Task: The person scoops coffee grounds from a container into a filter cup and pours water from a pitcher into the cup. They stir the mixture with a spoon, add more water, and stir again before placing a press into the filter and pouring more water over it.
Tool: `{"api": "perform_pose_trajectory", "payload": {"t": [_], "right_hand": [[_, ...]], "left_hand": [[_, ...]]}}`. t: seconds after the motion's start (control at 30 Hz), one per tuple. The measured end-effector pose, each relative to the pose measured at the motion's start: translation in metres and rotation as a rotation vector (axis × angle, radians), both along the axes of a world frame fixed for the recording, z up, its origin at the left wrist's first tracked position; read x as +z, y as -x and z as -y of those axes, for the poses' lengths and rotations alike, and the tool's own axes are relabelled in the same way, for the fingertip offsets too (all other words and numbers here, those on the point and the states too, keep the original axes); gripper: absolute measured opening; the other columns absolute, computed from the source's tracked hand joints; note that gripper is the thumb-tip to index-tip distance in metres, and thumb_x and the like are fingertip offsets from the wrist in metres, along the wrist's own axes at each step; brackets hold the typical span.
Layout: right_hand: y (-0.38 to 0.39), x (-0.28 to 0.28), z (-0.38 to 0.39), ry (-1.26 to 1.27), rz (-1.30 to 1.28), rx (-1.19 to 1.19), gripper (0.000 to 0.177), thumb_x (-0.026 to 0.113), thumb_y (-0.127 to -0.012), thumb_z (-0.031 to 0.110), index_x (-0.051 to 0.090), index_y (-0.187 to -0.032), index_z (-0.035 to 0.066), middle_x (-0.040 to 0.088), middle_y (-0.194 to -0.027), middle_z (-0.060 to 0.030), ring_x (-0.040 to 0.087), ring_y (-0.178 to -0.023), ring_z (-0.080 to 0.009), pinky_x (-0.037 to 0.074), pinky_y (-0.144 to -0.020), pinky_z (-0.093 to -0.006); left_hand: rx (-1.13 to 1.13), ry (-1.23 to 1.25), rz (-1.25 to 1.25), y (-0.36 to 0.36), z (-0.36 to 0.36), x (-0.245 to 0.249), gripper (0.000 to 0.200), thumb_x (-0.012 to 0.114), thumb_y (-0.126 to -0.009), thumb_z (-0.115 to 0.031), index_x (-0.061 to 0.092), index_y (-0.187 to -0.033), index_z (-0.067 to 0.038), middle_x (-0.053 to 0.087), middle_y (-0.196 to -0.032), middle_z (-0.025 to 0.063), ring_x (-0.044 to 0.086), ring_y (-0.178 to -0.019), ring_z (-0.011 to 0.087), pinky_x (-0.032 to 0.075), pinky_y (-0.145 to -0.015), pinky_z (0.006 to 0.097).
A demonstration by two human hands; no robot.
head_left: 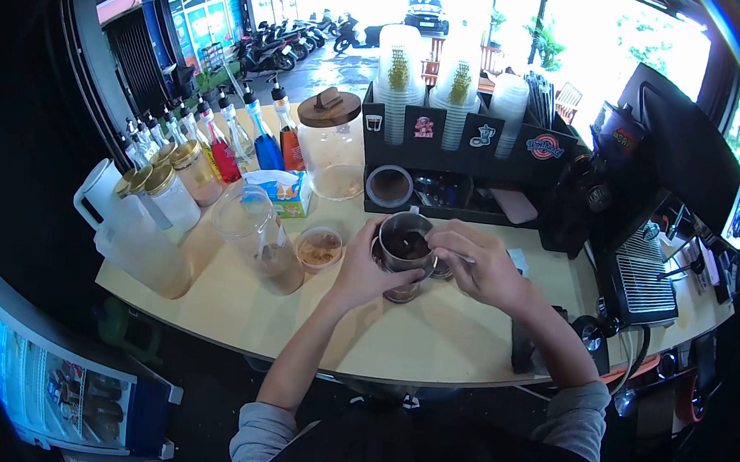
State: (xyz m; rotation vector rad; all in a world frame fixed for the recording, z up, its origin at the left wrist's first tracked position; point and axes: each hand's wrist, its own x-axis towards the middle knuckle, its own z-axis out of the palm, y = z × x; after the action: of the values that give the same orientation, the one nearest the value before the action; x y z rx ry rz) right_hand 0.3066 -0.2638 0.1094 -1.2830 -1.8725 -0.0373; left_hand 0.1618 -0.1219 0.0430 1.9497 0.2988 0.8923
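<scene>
Left hand [367, 269] wrapped around the metal cup [400, 225], thumb laid across the near side, a firm-looking hold! And on the other flank, the right hand [481, 264] pinches a thin utensil [469, 259] between thumb and fingers, right beside the cup's rim. Its far end? Can't make it out from here, so whether it dips into the dark contents [405, 246] stays unsettled.

The step in hand, by my reading: working those contents, a stir or a scoop, with the left hand as anchor. What does the next move call for? A steady left grip, I'd judge, and a light right wrist, since a hard knock against the rim could tip or splash the cup.

So where's the cup? Between the two hands, snug inside the left hand's curve, just left of the right hand's fingertips, above the bench [431, 338]. Something brownish shows below it, too covered to name.

Now out wide! Just left of the left hand, a small tub [321, 249] of brown stuff; beyond that, a tall clear pitcher [277, 267] with brown in its base. Ahead of both hands, the black organiser [487, 149] with stacked cups [398, 70].
</scene>
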Motion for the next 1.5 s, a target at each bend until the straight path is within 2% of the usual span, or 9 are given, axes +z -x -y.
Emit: {"api": "perform_pose_trajectory", "payload": {"t": [0.13,0.33,0.43,0.53,0.8,1.1,1.23,1.4,1.5], "right_hand": [[0.001,-0.005,-0.003,-0.018,-0.023,0.067,0.012,0.06,-0.089,0.006,0.057,-0.099,0.001,0.06,-0.098,-0.0129,0.061,-0.085,-0.0332,0.051,-0.071,-0.0389],[-0.009,-0.007,-0.007,-0.03,-0.059,0.043,0.012,0.059,-0.089,0.005,0.058,-0.099,-0.001,0.061,-0.097,-0.0144,0.062,-0.083,-0.0323,0.051,-0.07,-0.0391],[-0.005,-0.008,-0.005,-0.067,-0.035,0.096,0.011,0.06,-0.089,0.005,0.058,-0.098,-0.001,0.061,-0.095,-0.0145,0.062,-0.084,-0.0314,0.051,-0.07,-0.0387],[-0.009,-0.006,-0.008,-0.016,-0.071,0.006,0.011,0.059,-0.089,0.005,0.058,-0.098,-0.001,0.062,-0.095,-0.0148,0.062,-0.084,-0.0321,0.052,-0.071,-0.0383],[-0.009,-0.011,-0.009,-0.074,-0.044,0.035,0.01,0.058,-0.089,0.004,0.057,-0.098,-0.001,0.061,-0.096,-0.015,0.061,-0.085,-0.0352,0.05,-0.071,-0.0387],[0.001,-0.007,-0.01,-0.067,-0.028,-0.001,0.012,0.061,-0.087,0.003,0.056,-0.098,0.001,0.059,-0.093,-0.013,0.06,-0.079,-0.0326,0.05,-0.067,-0.0387],[-0.002,-0.003,-0.009,-0.061,-0.009,-0.037,0.013,0.061,-0.087,0.003,0.056,-0.098,0.001,0.059,-0.094,-0.0128,0.061,-0.076,-0.0316,0.05,-0.066,-0.038],[-0.006,-0.006,-0.012,-0.083,-0.019,0.009,0.012,0.061,-0.087,0.003,0.056,-0.098,-0.001,0.06,-0.095,-0.0139,0.061,-0.077,-0.0314,0.051,-0.066,-0.0362],[-0.008,-0.005,-0.015,-0.02,-0.075,-0.002,0.012,0.061,-0.088,0.003,0.057,-0.098,-0.001,0.061,-0.096,-0.0144,0.062,-0.078,-0.0318,0.051,-0.066,-0.036]], "left_hand": [[-0.094,-0.025,-0.122,0.003,-0.022,0.0,0.084,0.088,-0.058,-0.025,0.045,-0.128,-0.006,0.06,-0.117,0.0085,0.056,-0.112,0.0191,0.041,-0.101,0.0359],[-0.129,0.009,0.012,0.001,-0.008,-0.006,0.08,0.087,-0.058,-0.021,0.048,-0.125,-0.003,0.058,-0.12,0.0113,0.057,-0.112,0.0201,0.044,-0.097,0.0351],[0.054,-0.094,0.105,-0.005,0.004,-0.005,0.08,0.088,-0.057,-0.021,0.048,-0.124,-0.004,0.056,-0.121,0.0122,0.057,-0.111,0.0207,0.045,-0.096,0.0353],[0.19,-0.25,-0.015,-0.006,0.003,-0.003,0.082,0.09,-0.055,-0.022,0.048,-0.123,-0.004,0.058,-0.117,0.012,0.058,-0.109,0.0213,0.045,-0.095,0.036],[-0.113,0.03,-0.087,0.001,-0.03,-0.008,0.088,0.091,-0.055,-0.018,0.045,-0.13,-0.005,0.057,-0.121,0.0072,0.052,-0.117,0.018,0.038,-0.105,0.0344],[-0.256,0.062,-0.035,-0.002,-0.042,-0.01,0.085,0.088,-0.056,-0.021,0.047,-0.129,-0.006,0.056,-0.123,0.0082,0.054,-0.116,0.019,0.04,-0.102,0.0339],[-0.234,0.035,0.016,-0.002,-0.029,-0.011,0.086,0.088,-0.057,-0.021,0.046,-0.13,-0.005,0.055,-0.123,0.0093,0.054,-0.115,0.0194,0.041,-0.102,0.0346],[0.063,-0.142,-0.039,-0.008,-0.012,-0.008,0.091,0.09,-0.056,-0.022,0.042,-0.132,-0.005,0.055,-0.122,0.0111,0.053,-0.116,0.022,0.041,-0.101,0.0364],[-0.044,0.049,-0.013,-0.005,-0.016,0.004,0.091,0.09,-0.056,-0.022,0.043,-0.132,-0.005,0.055,-0.122,0.0101,0.052,-0.117,0.0217,0.041,-0.102,0.0363]]}}
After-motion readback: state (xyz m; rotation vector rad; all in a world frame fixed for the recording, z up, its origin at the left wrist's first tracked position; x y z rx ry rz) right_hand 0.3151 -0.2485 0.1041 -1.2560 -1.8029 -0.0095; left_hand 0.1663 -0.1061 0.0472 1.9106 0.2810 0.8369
